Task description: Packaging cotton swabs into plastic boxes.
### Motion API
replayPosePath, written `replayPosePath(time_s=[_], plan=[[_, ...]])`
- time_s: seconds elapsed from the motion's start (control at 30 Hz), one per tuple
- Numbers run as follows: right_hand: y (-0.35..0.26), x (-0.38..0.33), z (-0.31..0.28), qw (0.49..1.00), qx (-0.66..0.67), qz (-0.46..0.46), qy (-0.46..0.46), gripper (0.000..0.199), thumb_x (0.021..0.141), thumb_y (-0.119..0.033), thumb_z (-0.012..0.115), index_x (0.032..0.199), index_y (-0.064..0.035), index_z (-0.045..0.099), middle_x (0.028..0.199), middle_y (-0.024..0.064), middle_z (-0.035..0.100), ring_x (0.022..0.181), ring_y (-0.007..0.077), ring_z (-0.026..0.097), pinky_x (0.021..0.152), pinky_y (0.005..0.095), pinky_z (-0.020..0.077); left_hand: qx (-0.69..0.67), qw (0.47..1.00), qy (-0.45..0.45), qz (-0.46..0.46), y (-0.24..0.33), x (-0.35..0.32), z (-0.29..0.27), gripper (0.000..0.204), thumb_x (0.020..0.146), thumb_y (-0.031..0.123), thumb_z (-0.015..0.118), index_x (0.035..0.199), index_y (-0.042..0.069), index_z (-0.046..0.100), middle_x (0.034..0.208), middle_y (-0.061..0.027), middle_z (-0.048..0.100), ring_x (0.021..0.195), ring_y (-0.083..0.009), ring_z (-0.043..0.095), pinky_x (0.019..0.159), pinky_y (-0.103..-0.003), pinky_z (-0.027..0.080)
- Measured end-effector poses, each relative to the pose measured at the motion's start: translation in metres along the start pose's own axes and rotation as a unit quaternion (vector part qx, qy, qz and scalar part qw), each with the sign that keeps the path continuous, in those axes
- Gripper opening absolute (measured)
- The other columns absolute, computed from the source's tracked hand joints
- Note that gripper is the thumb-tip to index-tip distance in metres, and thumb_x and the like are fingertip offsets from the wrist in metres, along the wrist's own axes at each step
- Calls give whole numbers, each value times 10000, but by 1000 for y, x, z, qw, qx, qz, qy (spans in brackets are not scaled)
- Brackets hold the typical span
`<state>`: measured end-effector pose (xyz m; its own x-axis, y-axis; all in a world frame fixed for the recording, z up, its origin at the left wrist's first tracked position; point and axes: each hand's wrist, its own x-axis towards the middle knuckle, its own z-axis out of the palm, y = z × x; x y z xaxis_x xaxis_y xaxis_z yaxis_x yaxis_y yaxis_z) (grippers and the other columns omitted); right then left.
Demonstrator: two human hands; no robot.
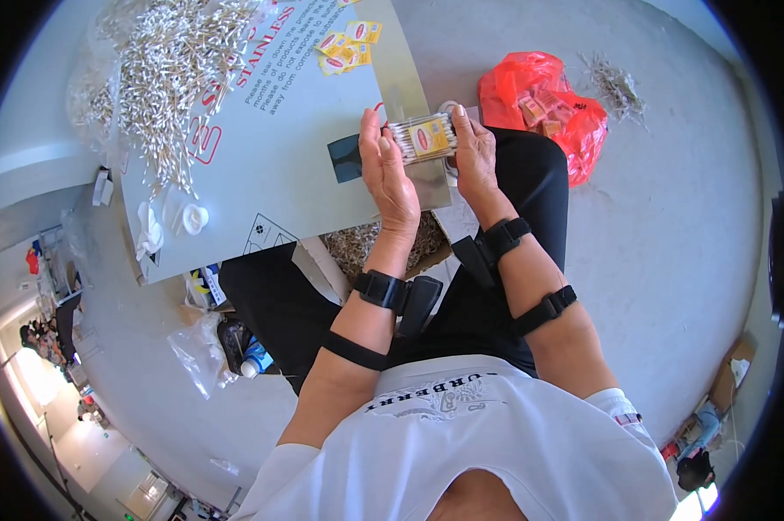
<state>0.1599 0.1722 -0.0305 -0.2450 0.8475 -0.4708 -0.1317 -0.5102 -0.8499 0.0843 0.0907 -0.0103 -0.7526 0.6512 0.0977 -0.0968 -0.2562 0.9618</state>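
A bundle of cotton swabs (428, 137) in clear wrapping, with a yellow and red label on its front, is held level over the right edge of the table. My left hand (389, 184) presses against its left end, the fingers pointing up and the thumb near the front. At the other end, my right hand (475, 158) grips it with the thumb along the edge; its fingertips are partly hidden behind the bundle. Yellow paper labels (349, 48) lie in a loose stack on the table beyond my hands.
A large heap of loose swabs (179, 69) covers the far left of the film-covered table (270, 174). Below the table's near edge sits a carton (322, 265) of brownish sticks. On the floor at right are a red plastic bag (531, 74) with packs and scattered swabs (616, 85).
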Motion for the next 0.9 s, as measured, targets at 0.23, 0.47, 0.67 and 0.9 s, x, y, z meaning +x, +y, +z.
replayPosePath(time_s=[0.23, 0.47, 0.67, 0.9], plan=[[23, 12, -4, 929, -273, -236, 82, 444, 936, -402, 609, 782, 13, 643, 617, 177, 588, 540, 321, 554, 564, 406, 452, -6, 1000, -6, -1, -2, -2, 0, 665, 1027, 408, 413, 1459, -71, 253, 1536, -198, 250, 1450, -268, 201, 1198, -423, 139], [18, 7, -1, 926, -284, -228, 103, 445, 929, -407, 604, 788, 12, 658, 686, 243, 592, 635, 398, 616, 588, 438, 466, -4, 1000, -8, 7, -1, -2, 5, 630, 1032, 369, 406, 1451, -79, 265, 1537, -184, 263, 1435, -233, 230, 1195, -401, 149], [22, 12, -3, 935, -258, -223, 102, 475, 931, -422, 592, 780, 23, 665, 684, 245, 602, 623, 397, 626, 580, 437, 467, 36, 997, -57, -34, -2, 6, -19, 505, 1006, 186, 495, 1435, -30, 340, 1516, -186, 308, 1400, -249, 318, 1153, -403, 279], [30, 16, -4, 977, -130, -159, 62, 393, 959, -349, 603, 843, 25, 636, 696, 84, 596, 611, 163, 517, 592, 325, 443, 24, 999, -14, -21, 3, 11, -24, 576, 1007, 231, 504, 1463, -43, 283, 1539, -186, 268, 1446, -265, 229, 1187, -414, 199]])
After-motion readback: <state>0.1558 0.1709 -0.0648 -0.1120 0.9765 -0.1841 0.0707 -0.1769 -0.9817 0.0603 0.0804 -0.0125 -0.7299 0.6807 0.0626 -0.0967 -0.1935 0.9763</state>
